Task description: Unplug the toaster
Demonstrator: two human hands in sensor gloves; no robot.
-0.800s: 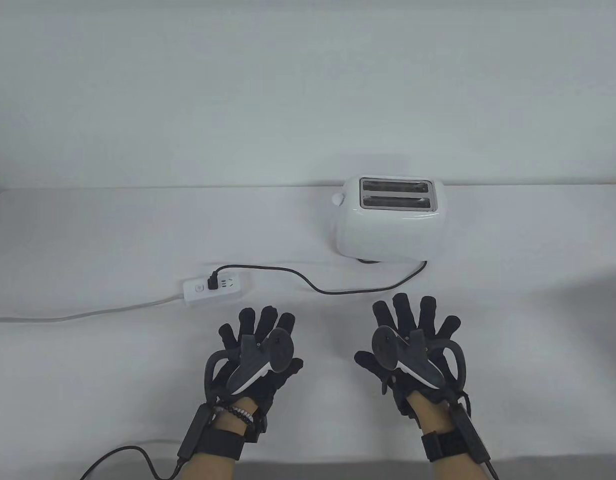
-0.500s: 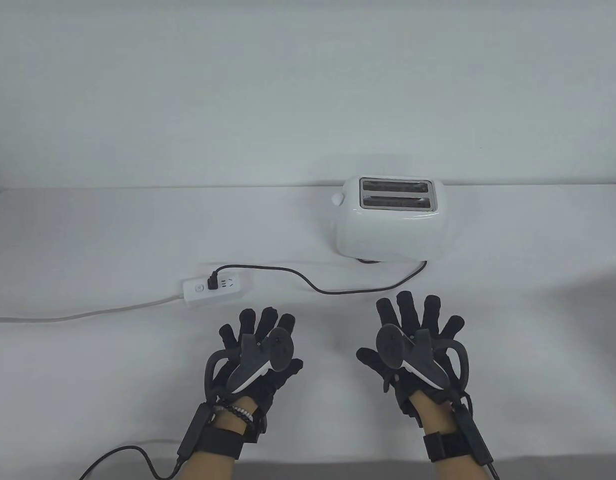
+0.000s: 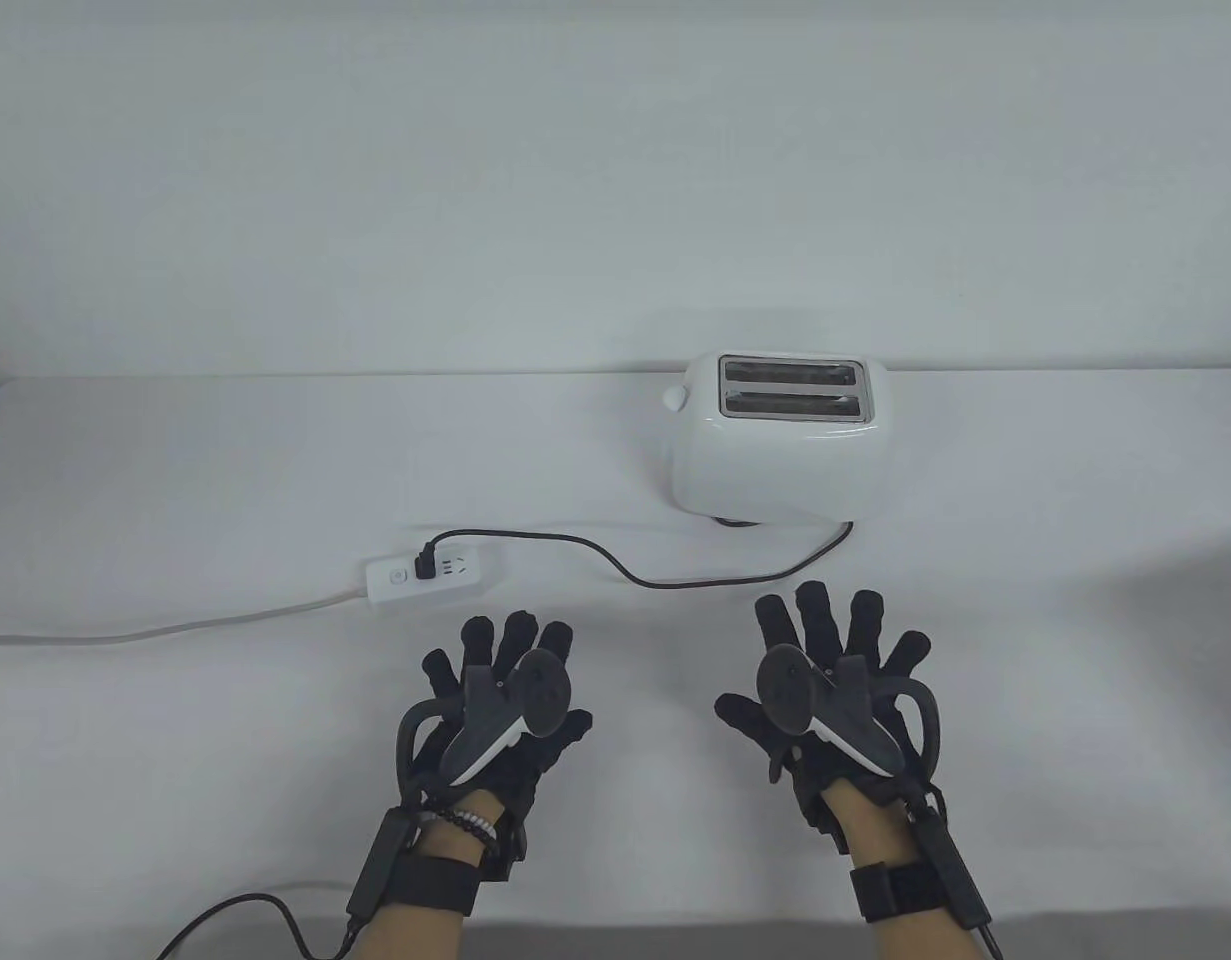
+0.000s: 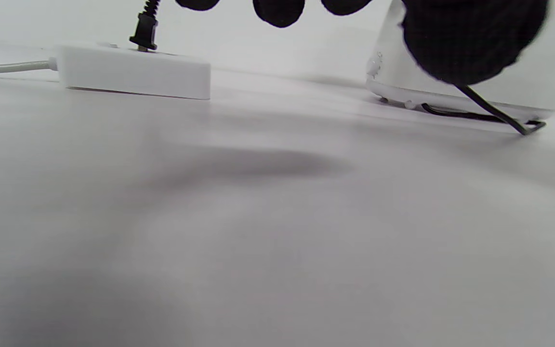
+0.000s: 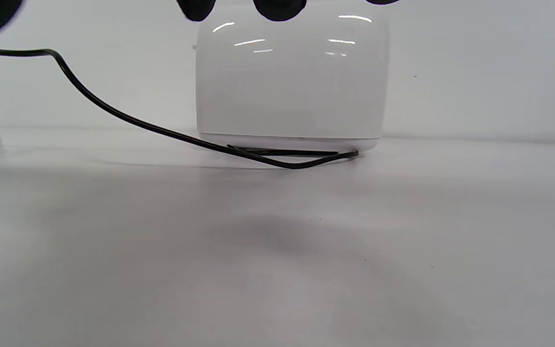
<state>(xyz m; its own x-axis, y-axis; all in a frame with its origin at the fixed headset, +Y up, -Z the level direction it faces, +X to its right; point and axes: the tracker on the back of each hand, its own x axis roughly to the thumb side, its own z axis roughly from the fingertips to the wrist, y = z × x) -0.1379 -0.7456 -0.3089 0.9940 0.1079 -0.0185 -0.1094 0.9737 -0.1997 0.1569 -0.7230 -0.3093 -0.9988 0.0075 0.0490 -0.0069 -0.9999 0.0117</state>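
A white two-slot toaster (image 3: 783, 436) stands at the back of the white table; it also shows in the right wrist view (image 5: 289, 77) and the left wrist view (image 4: 475, 82). Its black cord (image 3: 675, 580) runs left to a black plug (image 3: 425, 564) seated in a white power strip (image 3: 430, 580). The plug (image 4: 144, 33) and strip (image 4: 133, 72) show in the left wrist view. My left hand (image 3: 505, 680) is open, fingers spread, just in front of the strip. My right hand (image 3: 825, 660) is open, fingers spread, in front of the toaster. Both hold nothing.
The strip's white cable (image 3: 155, 630) trails off the left edge of the table. A black glove cable (image 3: 245, 915) loops by the front edge near my left wrist. A plain white wall stands behind the table.
My left hand has shifted a little left and forward toward the power strip. My right hand has edged slightly right. The plug, cord and toaster have not moved.
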